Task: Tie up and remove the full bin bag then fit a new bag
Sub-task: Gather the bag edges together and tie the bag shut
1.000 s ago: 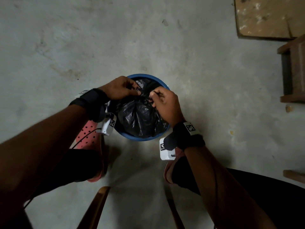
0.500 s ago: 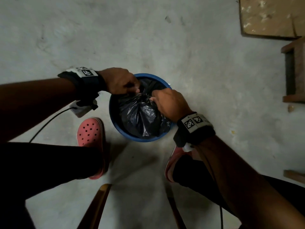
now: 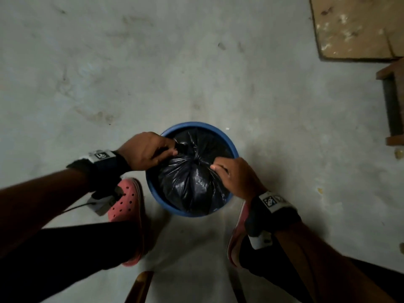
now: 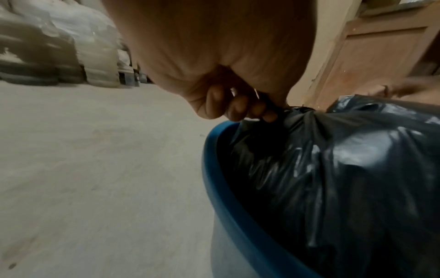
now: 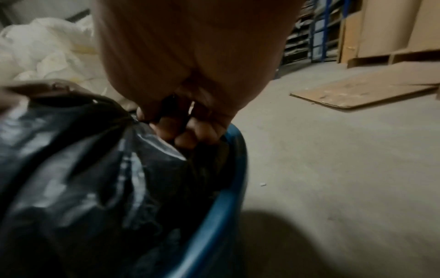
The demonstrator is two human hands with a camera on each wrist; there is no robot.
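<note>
1. While the black bin bag [image 3: 192, 182] is sitting inside the blue bin [image 3: 235, 149] on the floor, its gathered top is being gripped.
2. At nine o'clock, one tail is being clenched by the left hand [image 3: 146, 150].
3. At three o'clock, the other tail is being clenched by the right hand [image 3: 236, 177].

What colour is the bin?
Blue. The bin shows best in the head view, around the black bag.

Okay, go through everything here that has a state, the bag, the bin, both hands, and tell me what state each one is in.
Black bin bag: neck gathered into a knot, still inside the bin.
Blue bin: upright on the floor, bag inside.
Left hand: gripping one bag end.
Right hand: gripping the other end.
</note>
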